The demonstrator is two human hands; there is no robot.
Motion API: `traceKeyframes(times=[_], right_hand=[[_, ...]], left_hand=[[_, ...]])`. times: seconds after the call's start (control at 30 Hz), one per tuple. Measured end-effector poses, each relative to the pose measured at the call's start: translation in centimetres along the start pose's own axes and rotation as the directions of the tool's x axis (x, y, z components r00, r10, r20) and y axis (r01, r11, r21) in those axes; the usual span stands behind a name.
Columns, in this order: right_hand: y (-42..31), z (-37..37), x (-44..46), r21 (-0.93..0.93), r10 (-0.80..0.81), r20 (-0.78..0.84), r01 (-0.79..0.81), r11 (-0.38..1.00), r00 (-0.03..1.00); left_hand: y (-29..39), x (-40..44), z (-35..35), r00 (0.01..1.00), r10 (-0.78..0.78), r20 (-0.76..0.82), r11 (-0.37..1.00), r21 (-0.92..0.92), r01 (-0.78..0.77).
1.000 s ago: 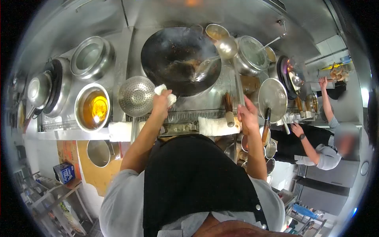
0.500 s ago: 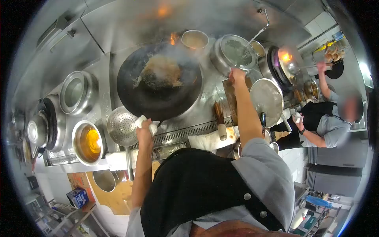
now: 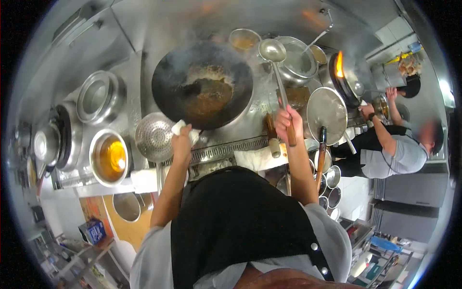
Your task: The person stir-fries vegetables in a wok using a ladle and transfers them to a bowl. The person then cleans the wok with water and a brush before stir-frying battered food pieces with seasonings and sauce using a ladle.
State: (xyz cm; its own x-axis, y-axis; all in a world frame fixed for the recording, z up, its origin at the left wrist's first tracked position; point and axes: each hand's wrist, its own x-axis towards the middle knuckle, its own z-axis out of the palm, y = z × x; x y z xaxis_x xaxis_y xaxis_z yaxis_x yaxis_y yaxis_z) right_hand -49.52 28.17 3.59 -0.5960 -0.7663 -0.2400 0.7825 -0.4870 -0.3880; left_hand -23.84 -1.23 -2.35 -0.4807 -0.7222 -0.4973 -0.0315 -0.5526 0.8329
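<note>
The shiny silver metal worktop (image 3: pixel 260 99) is the biggest thing. On it is a big round black metal wok (image 3: pixel 168 86) with brown stuff (image 3: pixel 208 99) in its bottom. A round silver metal strainer full of holes (image 3: pixel 153 138) lies just beside it, between 7 and 8 o'clock. The long ladle of silver metal with a brown wooden handle end (image 3: pixel 278 79) points to nearly 12 o'clock, and the right hand (image 3: pixel 288 124) holds that end tight. The wok is at 10 o'clock from the right hand. The left hand (image 3: pixel 182 141) is much nearer, by the wok's 7 o'clock edge. It holds a small folded white cloth (image 3: pixel 194 137). I cannot tell if it grips the wok too.
</note>
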Motion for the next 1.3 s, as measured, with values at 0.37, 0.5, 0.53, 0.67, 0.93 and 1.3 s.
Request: traceKeyframes(times=[0.37,0.5,0.53,0.67,0.93,1.3], right_hand=[[-2.0,4.0,-3.2,-0.592,-0.058,-0.295,-0.135,0.794,0.954],[-6.3,-1.4,8.0,-0.801,-0.497,-0.243,0.116,0.587,0.833],[-7.2,-4.6,11.7,-0.912,-0.645,-0.206,0.095,0.399,0.736],[-13.0,-15.1,20.2,-0.955,-0.715,-0.288,-0.137,0.263,0.637],[-11.1,-8.4,12.7,-0.124,-0.108,-0.129,0.092,0.988,0.986],[1.5,2.9,-2.2,-0.085,0.156,-0.058,-0.161,0.983,0.986]], left_hand=[[-1.7,-2.2,-6.6,0.999,0.040,0.005,0.989,0.145,-0.041],[-2.2,-6.3,-9.9,0.990,0.133,-0.044,0.948,0.296,-0.114],[-3.1,-6.7,-11.1,0.984,0.165,-0.064,0.928,0.348,-0.133],[-3.3,-9.3,-11.9,0.979,0.035,-0.201,0.938,0.346,0.037],[-7.5,-7.2,-14.2,0.981,0.182,-0.071,0.819,0.563,-0.112],[-1.0,-5.0,-11.6,0.954,0.239,0.183,0.640,0.709,-0.297]])
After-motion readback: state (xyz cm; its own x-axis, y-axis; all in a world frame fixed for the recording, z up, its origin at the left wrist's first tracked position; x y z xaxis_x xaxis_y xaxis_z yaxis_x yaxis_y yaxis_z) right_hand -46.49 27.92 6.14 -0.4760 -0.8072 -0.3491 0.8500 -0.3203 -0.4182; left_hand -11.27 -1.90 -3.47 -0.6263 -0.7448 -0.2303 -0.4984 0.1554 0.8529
